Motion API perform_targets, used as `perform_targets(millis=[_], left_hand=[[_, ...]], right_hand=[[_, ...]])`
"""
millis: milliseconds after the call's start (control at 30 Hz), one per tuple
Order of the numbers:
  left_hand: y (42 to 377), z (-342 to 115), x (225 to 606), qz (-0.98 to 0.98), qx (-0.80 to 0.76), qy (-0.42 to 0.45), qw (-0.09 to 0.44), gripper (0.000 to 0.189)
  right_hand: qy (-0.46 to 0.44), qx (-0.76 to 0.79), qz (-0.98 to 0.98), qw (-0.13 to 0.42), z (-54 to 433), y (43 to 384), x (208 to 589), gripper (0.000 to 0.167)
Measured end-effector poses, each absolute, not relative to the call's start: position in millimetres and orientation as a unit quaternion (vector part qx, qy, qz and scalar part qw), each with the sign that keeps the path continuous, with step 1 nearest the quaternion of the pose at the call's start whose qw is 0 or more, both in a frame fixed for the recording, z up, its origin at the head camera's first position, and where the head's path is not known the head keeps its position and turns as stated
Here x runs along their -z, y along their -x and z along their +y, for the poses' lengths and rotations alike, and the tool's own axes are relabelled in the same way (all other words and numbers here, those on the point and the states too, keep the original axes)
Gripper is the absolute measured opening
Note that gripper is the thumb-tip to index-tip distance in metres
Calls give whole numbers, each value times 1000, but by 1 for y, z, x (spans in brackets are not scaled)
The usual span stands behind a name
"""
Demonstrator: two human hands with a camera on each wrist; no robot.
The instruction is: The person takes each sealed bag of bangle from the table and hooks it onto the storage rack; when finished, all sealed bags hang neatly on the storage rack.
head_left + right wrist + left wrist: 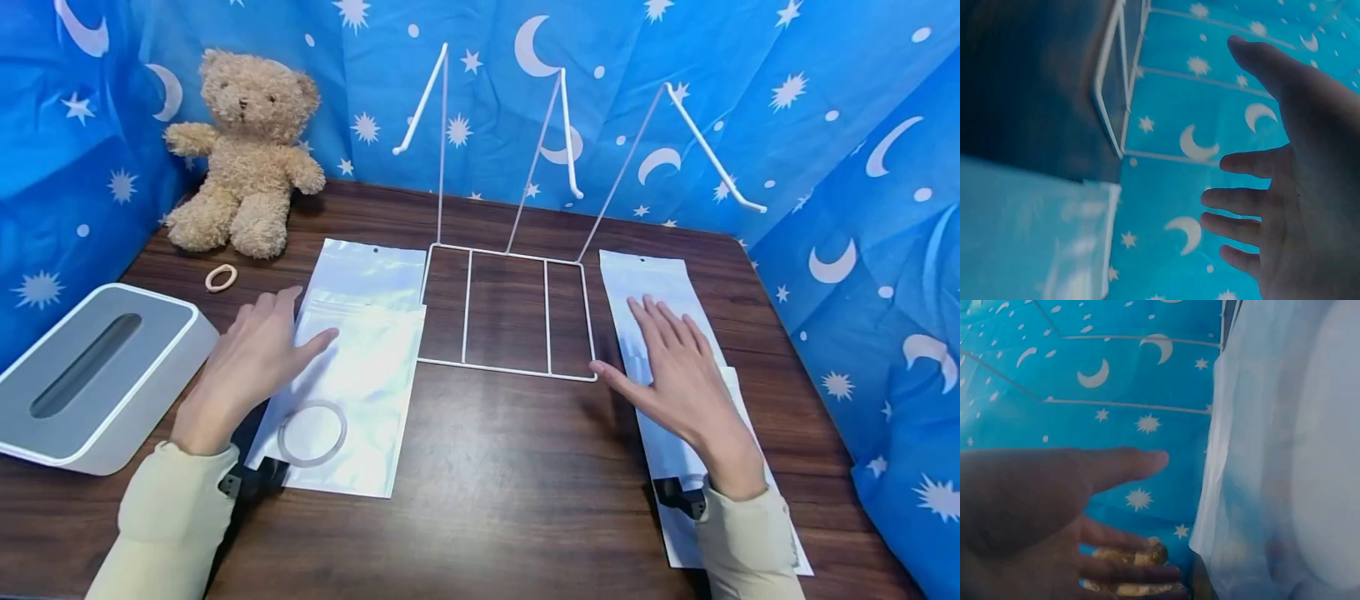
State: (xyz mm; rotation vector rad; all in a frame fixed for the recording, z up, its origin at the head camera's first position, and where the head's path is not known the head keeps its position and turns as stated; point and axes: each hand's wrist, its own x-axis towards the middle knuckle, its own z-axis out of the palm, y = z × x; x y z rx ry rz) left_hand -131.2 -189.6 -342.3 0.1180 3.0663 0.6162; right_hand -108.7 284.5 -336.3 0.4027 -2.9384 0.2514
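My left hand (255,354) is spread above the left edge of two overlapping silvery zip pouches (360,383), holding nothing. A clear ring (280,433) shows on the front pouch near its lower end. On the other side, my right hand (678,387) hovers with straight fingers over a second overlapping pair of silvery pouches (645,283); its wrist hides part of them. Between the hands stands a white wire rack (506,367) with three tall arms ending in hooks. In the right wrist view the palm and fingers (1241,199) are extended, with nothing in them.
A tan teddy bear (251,158) sits at the back left, with a small wooden ring (221,278) in front of it. A grey-topped white tissue box (105,375) stands at the left edge. Blue star-patterned cloth (495,108) surrounds the dark wooden table (510,500).
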Motion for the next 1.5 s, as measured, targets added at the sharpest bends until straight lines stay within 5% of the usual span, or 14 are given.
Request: perform_targets(millis=[200, 367, 567, 1033, 1500], left_hand=[[125, -189, 349, 979, -182, -19, 85, 104], [120, -192, 354, 978, -185, -27, 98, 107], [122, -194, 356, 973, -222, -29, 62, 97], [129, -218, 365, 919, -345, -178, -72, 28], [129, -214, 357, 884, -429, -160, -92, 31]], right_hand=[[-148, -87, -984, 44, 269, 114, 352, 98], [-150, -87, -985, 21, 266, 116, 366, 99], [-144, -118, -983, -1, 273, 122, 374, 100], [-162, -139, -977, 7, 274, 127, 388, 95], [-164, -153, -974, 22, 273, 132, 395, 94]])
